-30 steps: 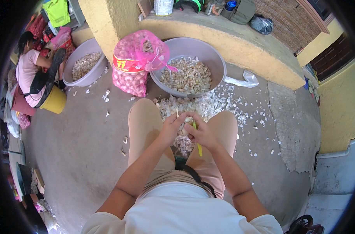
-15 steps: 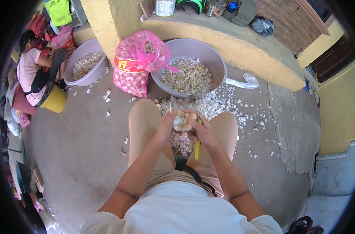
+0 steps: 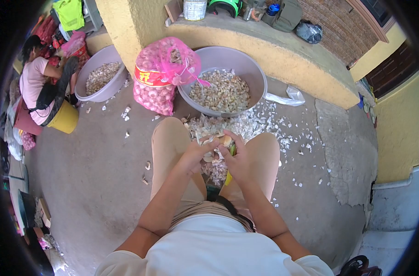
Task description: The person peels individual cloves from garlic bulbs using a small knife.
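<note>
Standing to one side, I find a garlic bulb [image 3: 227,140] held between both hands of the seated person, in the gap between the knees and above a heap of loose skins [image 3: 216,173]. The left hand [image 3: 192,156] has its fingers drawn in narrow about the bulb's near side, the forefinger laid across it. The right hand [image 3: 238,160] has its fingers bent around the bulb's other side and also grips a slim yellow-green tool [image 3: 228,178]; its working end is not visible to me, so I cannot tell whether it is a blade. Noted hazards: should it be edged, a slip on dry, papery skin could bring it against the left fingers, which lie close by. The right hand's divided hold could let the tool turn or the bulb loosen. A clove breaking free would likely drop into the skins and be hard to spot. The wide basin [image 3: 218,57] of cloves stands beyond the knees, beside a pink mesh bag [image 3: 153,95].
</note>
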Demonstrator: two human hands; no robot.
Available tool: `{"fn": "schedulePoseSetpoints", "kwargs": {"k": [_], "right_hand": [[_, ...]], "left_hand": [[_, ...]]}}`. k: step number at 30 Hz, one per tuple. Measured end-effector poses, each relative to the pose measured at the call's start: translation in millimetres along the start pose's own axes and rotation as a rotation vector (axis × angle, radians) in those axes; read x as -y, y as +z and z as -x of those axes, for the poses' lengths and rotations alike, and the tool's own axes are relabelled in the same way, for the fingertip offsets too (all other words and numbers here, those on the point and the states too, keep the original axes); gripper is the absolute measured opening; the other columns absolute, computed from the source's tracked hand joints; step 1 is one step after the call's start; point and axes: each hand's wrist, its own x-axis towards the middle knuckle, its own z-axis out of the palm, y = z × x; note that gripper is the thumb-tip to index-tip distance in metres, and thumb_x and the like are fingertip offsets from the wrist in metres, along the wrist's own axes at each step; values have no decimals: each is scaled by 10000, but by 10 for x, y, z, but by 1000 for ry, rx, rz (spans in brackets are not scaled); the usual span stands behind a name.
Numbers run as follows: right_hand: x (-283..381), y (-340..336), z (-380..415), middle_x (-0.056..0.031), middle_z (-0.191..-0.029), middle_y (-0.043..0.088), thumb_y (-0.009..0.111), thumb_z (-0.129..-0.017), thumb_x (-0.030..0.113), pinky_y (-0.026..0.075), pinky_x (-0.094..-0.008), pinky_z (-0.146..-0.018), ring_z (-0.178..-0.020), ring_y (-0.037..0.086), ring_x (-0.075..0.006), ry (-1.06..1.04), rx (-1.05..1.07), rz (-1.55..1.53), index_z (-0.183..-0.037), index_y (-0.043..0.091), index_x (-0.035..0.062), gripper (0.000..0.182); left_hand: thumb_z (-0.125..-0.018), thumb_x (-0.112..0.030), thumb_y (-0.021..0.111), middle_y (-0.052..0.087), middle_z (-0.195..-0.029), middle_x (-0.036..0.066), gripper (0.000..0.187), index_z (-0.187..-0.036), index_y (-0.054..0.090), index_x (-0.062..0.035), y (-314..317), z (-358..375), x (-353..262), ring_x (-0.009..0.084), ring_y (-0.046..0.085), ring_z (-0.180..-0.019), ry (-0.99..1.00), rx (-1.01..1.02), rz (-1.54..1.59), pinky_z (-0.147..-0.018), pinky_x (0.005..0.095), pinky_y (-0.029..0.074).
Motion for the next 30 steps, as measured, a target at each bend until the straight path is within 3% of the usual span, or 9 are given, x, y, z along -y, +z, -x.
{"fn": "schedulePoseSetpoints", "kwargs": {"k": [5,8,11,17,20,23,26,30], "right_hand": [[30,-46,19,-176,-1038,475,627,-742,213,462,-361,-676,-863,539,-316,-395,-92,520,-1110,496,111,404],[5,-155,-29,-171,-999,506,628,-737,207,469,-391,-643,-852,543,-331,-446,39,525,-1076,509,115,371],[32,-169,-28,-161,-943,530,621,-744,192,462,-380,-662,-818,552,-328,-473,33,497,-1031,524,101,316],[119,-123,21,-154,-869,535,586,-778,177,442,-346,-677,-798,548,-312,-256,8,221,-976,543,62,233],[29,-55,4,-116,-768,545,537,-828,194,439,-297,-576,-662,558,-228,-368,-112,185,-945,544,39,195],[-105,-52,21,-83,-730,564,471,-873,245,392,-234,-464,-508,495,-120,45,-126,-299,-915,538,32,227],[36,-28,-18,-50,-659,552,410,-896,300,335,-193,-391,-420,396,-50,100,-178,-421,-864,525,40,286],[-92,-9,-141,-30,-609,502,405,-893,323,335,-203,-363,-399,370,-59,223,-281,-671,-817,503,52,298]], "left_hand": [[-749,-193,629,568,-667,25,212,-874,548,-42,-32,-1,-16,92,527,-530,13,-88,-59,-372,193,366],[-734,-154,639,578,-668,48,174,-826,557,-31,-20,50,-54,103,525,-522,110,-97,-150,-386,204,383],[-729,-138,644,580,-675,61,166,-815,555,-27,-26,45,-62,108,522,-514,149,-73,-163,-395,208,391],[-729,-140,649,558,-656,45,166,-814,555,-33,16,74,-29,105,513,-502,48,-68,7,-412,210,405],[-734,-154,646,549,-651,36,167,-816,556,-39,21,66,30,100,509,-500,28,-54,71,-416,213,411],[-736,-155,645,546,-647,35,162,-810,554,-42,36,49,68,100,510,-502,30,-61,104,-413,219,412],[-732,-137,648,542,-640,35,151,-796,550,-42,59,49,49,103,513,-504,47,-66,128,-408,229,413],[-736,-141,641,546,-654,36,163,-821,546,-39,25,56,6,104,520,-511,73,-101,124,-416,230,424]]}}
